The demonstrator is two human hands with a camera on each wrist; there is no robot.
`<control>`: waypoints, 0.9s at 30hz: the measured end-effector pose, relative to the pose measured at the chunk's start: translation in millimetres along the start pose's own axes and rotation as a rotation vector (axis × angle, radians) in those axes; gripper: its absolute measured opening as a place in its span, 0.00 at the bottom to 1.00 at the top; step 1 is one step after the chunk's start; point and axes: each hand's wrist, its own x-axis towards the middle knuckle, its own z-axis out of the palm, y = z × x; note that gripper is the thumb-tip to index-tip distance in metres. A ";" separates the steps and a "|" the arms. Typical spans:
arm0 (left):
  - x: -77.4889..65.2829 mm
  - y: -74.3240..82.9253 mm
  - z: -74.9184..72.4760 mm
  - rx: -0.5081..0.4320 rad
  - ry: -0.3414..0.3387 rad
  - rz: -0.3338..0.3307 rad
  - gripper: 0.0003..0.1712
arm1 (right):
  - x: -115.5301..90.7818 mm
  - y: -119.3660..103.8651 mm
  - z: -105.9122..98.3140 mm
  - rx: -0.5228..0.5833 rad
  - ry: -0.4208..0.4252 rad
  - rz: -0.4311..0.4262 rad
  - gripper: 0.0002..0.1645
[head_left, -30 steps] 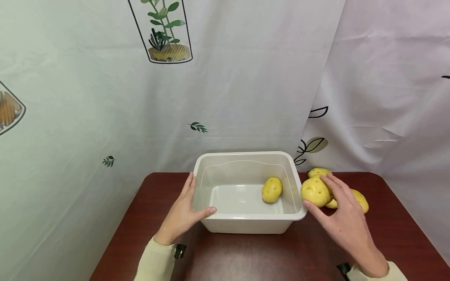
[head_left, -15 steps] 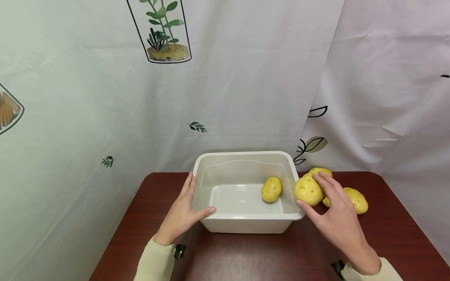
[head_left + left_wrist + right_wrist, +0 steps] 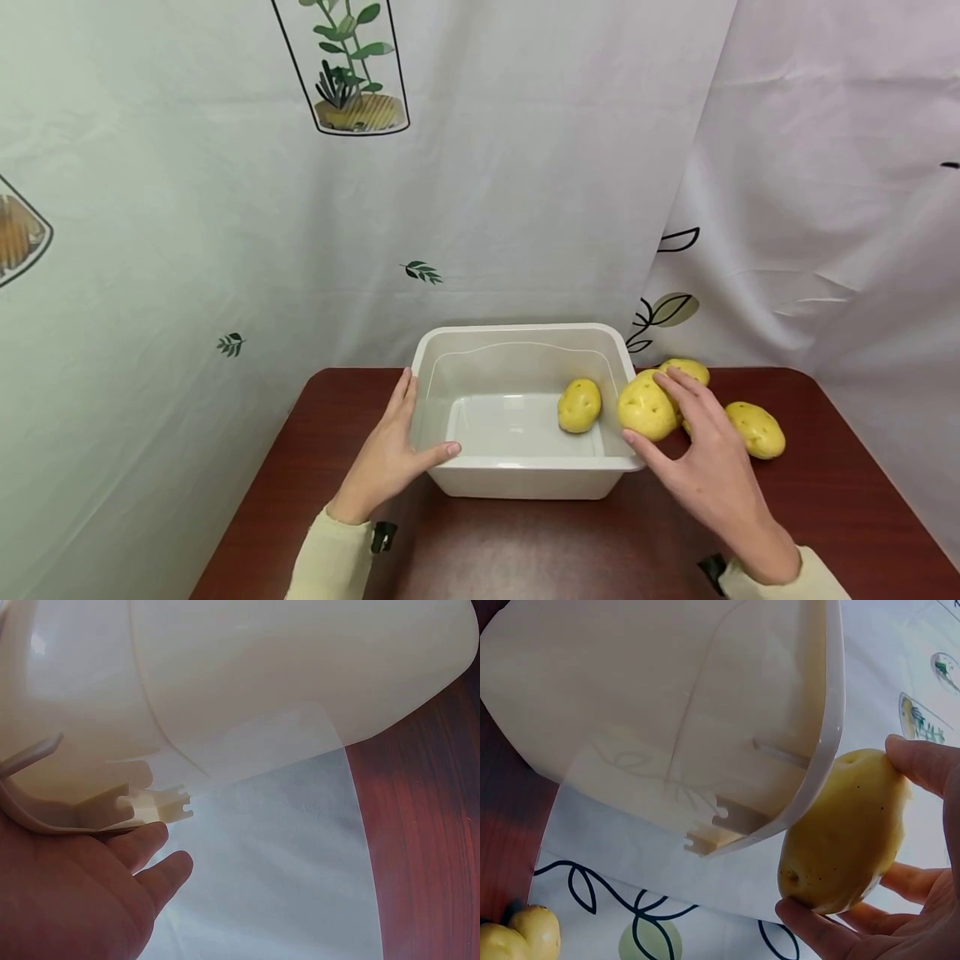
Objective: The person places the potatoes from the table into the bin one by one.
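A yellow potato (image 3: 647, 406) is held between the thumb and fingers of my right hand (image 3: 708, 467), at the right rim of a whitish plastic tub (image 3: 525, 483). In the right wrist view the held potato (image 3: 844, 832) is beside the tub's rim, fingertips at its ends. One potato (image 3: 580, 406) lies inside the tub, toward its right wall. My left hand (image 3: 386, 454) rests at the tub's left front corner, thumb over the front rim and fingers straight along the left side. The left wrist view shows the left hand (image 3: 82, 889) under the tub's rim.
More potatoes lie on the dark red table (image 3: 525, 550) right of the tub, including a far one (image 3: 686, 369) and a right one (image 3: 756, 430); another is mostly hidden behind my right hand. A patterned white cloth (image 3: 510, 208) hangs behind the table.
My right hand has moved left with its potato, from right of the tub to above its right rim. My left hand, the tub and the potato inside stay put.
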 end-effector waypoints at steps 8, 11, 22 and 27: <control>-0.3 0.0 -0.3 0.000 0.000 -0.003 0.70 | 0.4 -4.6 4.0 -0.002 -0.039 0.018 0.47; -0.4 -0.6 -0.1 -0.002 0.001 0.000 0.70 | 0.9 -5.7 5.5 -0.003 -0.045 0.018 0.47; -0.6 -1.8 0.2 -0.010 0.005 0.007 0.69 | 1.8 -8.2 12.0 -0.008 -0.050 0.007 0.48; -1.0 -1.2 -0.1 -0.010 0.004 0.011 0.69 | 2.8 -9.1 14.4 -0.008 -0.060 0.012 0.48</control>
